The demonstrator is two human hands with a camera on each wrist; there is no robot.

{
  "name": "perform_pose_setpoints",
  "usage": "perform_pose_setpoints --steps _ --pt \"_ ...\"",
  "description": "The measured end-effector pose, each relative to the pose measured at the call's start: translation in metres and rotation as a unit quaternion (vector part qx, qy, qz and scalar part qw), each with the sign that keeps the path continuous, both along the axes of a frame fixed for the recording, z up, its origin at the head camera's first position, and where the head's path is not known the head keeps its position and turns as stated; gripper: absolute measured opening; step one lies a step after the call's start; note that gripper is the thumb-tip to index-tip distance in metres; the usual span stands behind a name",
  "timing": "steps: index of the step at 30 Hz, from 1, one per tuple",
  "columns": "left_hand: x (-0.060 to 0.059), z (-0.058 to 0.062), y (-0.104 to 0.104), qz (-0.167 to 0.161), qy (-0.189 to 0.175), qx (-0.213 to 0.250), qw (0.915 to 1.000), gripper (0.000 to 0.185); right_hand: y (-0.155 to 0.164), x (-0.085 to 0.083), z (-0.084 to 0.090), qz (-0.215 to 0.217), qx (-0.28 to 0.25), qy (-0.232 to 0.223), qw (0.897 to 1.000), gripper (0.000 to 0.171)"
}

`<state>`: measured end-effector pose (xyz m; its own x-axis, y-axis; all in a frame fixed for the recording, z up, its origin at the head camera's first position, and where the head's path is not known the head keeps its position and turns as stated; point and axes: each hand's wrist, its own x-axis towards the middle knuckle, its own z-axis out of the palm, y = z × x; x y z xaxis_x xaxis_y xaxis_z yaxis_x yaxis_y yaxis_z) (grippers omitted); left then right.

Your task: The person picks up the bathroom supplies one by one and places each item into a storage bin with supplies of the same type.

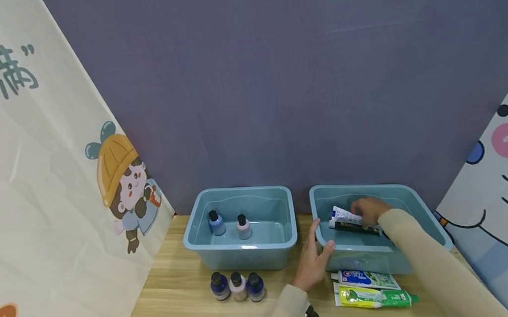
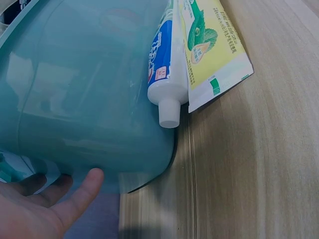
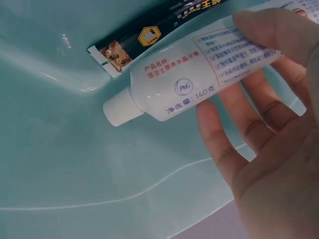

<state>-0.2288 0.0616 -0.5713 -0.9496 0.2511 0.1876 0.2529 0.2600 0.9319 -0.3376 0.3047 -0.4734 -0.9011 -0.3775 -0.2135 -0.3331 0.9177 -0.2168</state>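
Inside the right blue bin (image 1: 420, 197), my right hand (image 1: 371, 211) holds a white toothpaste tube (image 3: 174, 74) between thumb and fingers, its white cap pointing away from the palm. Beside it on the bin floor lies a dark toothpaste tube (image 3: 154, 36). My left hand (image 1: 312, 263) rests at the bin's near left corner, fingers spread along the outside wall and rim. Just in front of that bin, a blue and white toothpaste tube (image 1: 366, 279) and a yellow and green toothpaste tube (image 1: 372, 296) lie side by side on the wooden table (image 1: 171, 304).
A second blue bin (image 1: 243, 248) stands to the left, with a light blue bottle (image 1: 217, 225) and a pale pink bottle (image 1: 243, 229) inside. In front of it stand two dark blue bottles (image 1: 220, 286) and another pale pink bottle (image 1: 238, 288). A grey-purple wall (image 1: 248, 79) rises behind.
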Motion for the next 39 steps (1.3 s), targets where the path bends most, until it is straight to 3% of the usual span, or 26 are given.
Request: perform_pose_setpoints --steps 10,21,27,39 --pt "-0.001 -0.001 0.0 0.0 0.006 -0.002 1.0 0.064 0.005 -0.003 -0.01 -0.004 -0.011 -0.01 1.0 0.027" --pt "-0.004 -0.003 -0.001 -0.005 0.01 0.0 0.9999 0.064 0.006 -0.006 -0.006 -0.017 -0.055 0.005 0.998 0.017" --pt "-0.003 0.001 -0.003 -0.009 0.007 0.009 0.9999 0.064 0.001 -0.004 0.004 -0.008 -0.076 0.004 0.997 0.01" --pt "-0.001 0.0 -0.003 -0.011 0.012 0.009 0.9998 0.064 -0.003 0.016 0.029 0.014 -0.104 -0.019 0.994 0.008"
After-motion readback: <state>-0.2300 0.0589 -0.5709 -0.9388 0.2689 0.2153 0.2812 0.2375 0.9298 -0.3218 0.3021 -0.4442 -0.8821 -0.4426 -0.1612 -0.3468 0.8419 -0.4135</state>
